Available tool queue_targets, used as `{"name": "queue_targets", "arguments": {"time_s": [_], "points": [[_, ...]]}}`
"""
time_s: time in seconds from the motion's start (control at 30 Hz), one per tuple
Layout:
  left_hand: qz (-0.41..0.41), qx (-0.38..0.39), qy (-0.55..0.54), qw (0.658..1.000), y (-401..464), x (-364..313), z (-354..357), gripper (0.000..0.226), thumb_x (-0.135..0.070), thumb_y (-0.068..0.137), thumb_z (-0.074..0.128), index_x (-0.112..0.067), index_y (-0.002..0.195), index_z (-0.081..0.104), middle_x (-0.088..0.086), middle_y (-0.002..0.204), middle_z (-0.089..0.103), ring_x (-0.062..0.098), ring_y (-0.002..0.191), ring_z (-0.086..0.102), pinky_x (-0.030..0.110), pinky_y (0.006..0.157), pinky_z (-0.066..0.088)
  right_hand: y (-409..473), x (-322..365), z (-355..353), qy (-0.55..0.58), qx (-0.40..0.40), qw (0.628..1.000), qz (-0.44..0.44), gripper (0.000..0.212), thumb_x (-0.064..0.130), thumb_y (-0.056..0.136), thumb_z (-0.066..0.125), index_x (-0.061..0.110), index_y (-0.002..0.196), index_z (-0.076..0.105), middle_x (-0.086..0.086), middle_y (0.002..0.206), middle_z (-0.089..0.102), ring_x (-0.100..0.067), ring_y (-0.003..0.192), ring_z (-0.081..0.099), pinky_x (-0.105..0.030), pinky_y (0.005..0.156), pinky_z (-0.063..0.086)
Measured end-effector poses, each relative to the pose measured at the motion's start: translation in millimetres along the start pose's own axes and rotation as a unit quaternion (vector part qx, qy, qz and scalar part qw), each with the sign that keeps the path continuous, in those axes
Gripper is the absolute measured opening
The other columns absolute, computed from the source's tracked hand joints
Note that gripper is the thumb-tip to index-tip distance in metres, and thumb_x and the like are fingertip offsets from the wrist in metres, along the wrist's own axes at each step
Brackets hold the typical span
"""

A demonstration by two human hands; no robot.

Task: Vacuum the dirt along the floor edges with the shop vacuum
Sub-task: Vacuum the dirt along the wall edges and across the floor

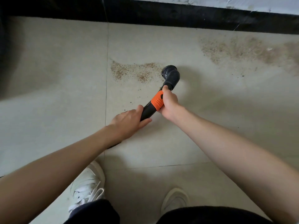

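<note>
Shop vacuum wand [150,109], a rigid black plastic tube with an orange plastic collar [157,101] and an angled black elbow ending in a round nozzle head [169,72], sits near the centre of the view and points toward 1 o'clock. The nozzle head rests on or just above the pale tiled floor [64,78]; contact cannot be confirmed.

Grip state:
- Right hand [169,102]: fingers curled round the wand at the orange collar, thumb extended up toward the elbow.
- Left hand [129,122]: at 7 o'clock from the right hand, thumb over the tube and fingers beneath its lower end, holding it loosely. The hose behind this hand is mostly hidden by the forearm.

Dirt location: a patch of sandy brown grit [137,71] lies directly at 9 o'clock of the nozzle head, touching it. A larger, thinner spread of grit [242,49] lies at 2 o'clock, near the black baseboard strip [161,15] along the wall. Loose specks lie scattered between wand and patches.

Handling assessment: the wand appears light and stiff and should not flex under steering. The smooth tube may slip; the collar offers a firmer hold. Two-handed hold is suitable: forward hand steers, rear hand supports against hose drag. Both white shoes [88,185] stand at 6 o'clock.
</note>
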State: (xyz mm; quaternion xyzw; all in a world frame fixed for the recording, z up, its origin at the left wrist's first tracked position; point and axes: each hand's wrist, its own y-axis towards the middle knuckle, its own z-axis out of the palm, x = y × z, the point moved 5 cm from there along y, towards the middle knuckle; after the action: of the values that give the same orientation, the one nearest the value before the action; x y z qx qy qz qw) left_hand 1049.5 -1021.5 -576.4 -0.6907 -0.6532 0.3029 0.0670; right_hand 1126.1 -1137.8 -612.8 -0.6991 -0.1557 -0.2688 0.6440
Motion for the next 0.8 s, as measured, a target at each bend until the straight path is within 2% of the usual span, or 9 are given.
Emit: {"name": "queue_targets", "arguments": {"time_s": [0.1, 0.23, 0.33, 0.43, 0.5, 0.6, 0.8], "points": [[-0.022, -0.025, -0.032, 0.999, 4.5, 9.2, -14.6, 0.042, -0.049, 0.096, 0.038, -0.009, 0.109, 0.039, 0.012, 0.101, 0.060, 0.032, 0.090, 0.059, 0.032, 0.064, 0.034, 1.4, 18.2, 20.2, -0.031, 0.006, 0.999, -0.013, 0.035, 0.039, 0.102, 0.037, 0.010, 0.117, 0.049, -0.005, 0.088, 0.054, -0.022, 0.081, 0.056, -0.039, 0.075, 0.052], [-0.031, -0.003, -0.051, 0.998, 15.1, 9.8, -24.1, 0.041, -0.049, 0.096, 0.038, -0.010, 0.109, 0.038, 0.006, 0.088, 0.054, 0.026, 0.073, 0.050, 0.032, 0.063, 0.034, 6.5, 30.9, 23.8, -0.059, -0.029, 0.998, -0.018, 0.045, 0.040, 0.103, 0.034, 0.006, 0.128, 0.050, -0.006, 0.100, 0.054, -0.024, 0.090, 0.055, -0.041, 0.087, 0.053], [-0.019, -0.001, -0.065, 0.998, 28.2, -1.0, -20.4, 0.040, -0.048, 0.096, 0.038, -0.010, 0.107, 0.038, 0.006, 0.088, 0.054, 0.025, 0.072, 0.048, 0.033, 0.063, 0.034, 16.2, 37.6, 11.8, -0.079, -0.057, 0.995, -0.032, 0.047, 0.042, 0.103, 0.033, 0.006, 0.128, 0.050, -0.006, 0.105, 0.056, -0.025, 0.092, 0.055, -0.041, 0.092, 0.051], [-0.003, -0.006, -0.066, 0.998, 40.8, -14.8, -16.7, 0.041, -0.048, 0.097, 0.036, -0.008, 0.108, 0.038, 0.006, 0.087, 0.053, 0.025, 0.072, 0.048, 0.034, 0.062, 0.036, 28.5, 47.0, -1.4, -0.089, -0.076, 0.992, -0.036, 0.049, 0.044, 0.102, 0.034, 0.006, 0.128, 0.050, -0.007, 0.111, 0.059, -0.025, 0.093, 0.056, -0.041, 0.092, 0.052], [0.002, -0.015, -0.061, 0.998, 44.3, -17.3, -17.1, 0.042, -0.048, 0.097, 0.036, -0.008, 0.109, 0.038, 0.003, 0.083, 0.050, 0.024, 0.070, 0.047, 0.033, 0.061, 0.036, 32.4, 49.6, -2.9, -0.091, -0.074, 0.992, -0.036, 0.050, 0.045, 0.102, 0.035, 0.006, 0.129, 0.049, -0.007, 0.103, 0.058, -0.025, 0.094, 0.057, -0.042, 0.090, 0.053], [-0.010, -0.028, -0.064, 0.998, 35.6, -7.9, -15.8, 0.041, -0.047, 0.097, 0.036, -0.008, 0.109, 0.038, 0.003, 0.081, 0.050, 0.028, 0.072, 0.053, 0.033, 0.060, 0.035, 26.5, 42.6, 8.8, -0.097, -0.056, 0.993, -0.034, 0.047, 0.044, 0.102, 0.035, 0.007, 0.126, 0.049, -0.002, 0.086, 0.053, -0.021, 0.085, 0.055, -0.039, 0.087, 0.053], [-0.057, -0.039, -0.070, 0.995, 2.2, 19.2, -8.8, 0.041, -0.047, 0.097, 0.037, -0.008, 0.111, 0.038, 0.007, 0.084, 0.055, 0.033, 0.080, 0.060, 0.033, 0.060, 0.035, 5.2, 20.6, 40.0, -0.128, -0.010, 0.991, -0.042, 0.047, 0.043, 0.102, 0.034, 0.006, 0.127, 0.048, -0.007, 0.104, 0.053, -0.022, 0.088, 0.053, -0.037, 0.078, 0.052]]}}
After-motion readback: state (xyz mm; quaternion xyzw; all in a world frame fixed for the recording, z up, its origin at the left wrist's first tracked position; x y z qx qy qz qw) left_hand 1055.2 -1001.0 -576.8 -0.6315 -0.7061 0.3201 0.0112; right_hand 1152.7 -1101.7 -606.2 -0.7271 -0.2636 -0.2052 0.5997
